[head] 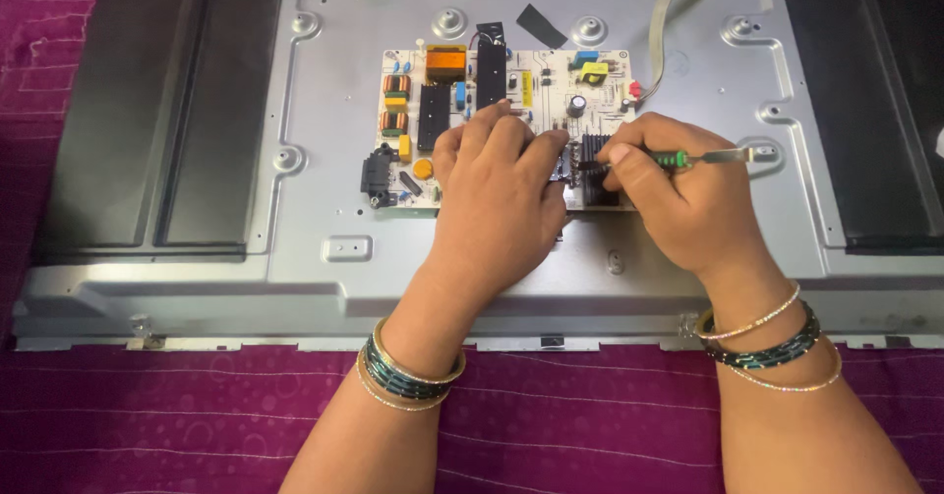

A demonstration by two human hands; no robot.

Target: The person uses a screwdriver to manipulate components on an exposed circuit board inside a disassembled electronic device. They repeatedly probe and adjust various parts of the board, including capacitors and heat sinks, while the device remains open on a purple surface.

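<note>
Right hand [688,199] grips a green-handled tool [678,158] over the circuit board [472,91]; left hand [497,194] fingers curl, pressing the board's lower edge.

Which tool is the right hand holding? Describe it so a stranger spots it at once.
On the metal panel lies a circuit board. At its right edge the right hand holds a screwdriver: green-and-black grip, silvery end, the only loose tool there.

Left hand [497,194]: lay palm down, fingers curled, knuckles up, forearm reaching in from below centre, bangles at the wrist. Right hand [678,194]: fingers and thumb pinched closed in a pen-like grip, knuckles leftward, forearm entering from lower right, bangles at the wrist.
</note>
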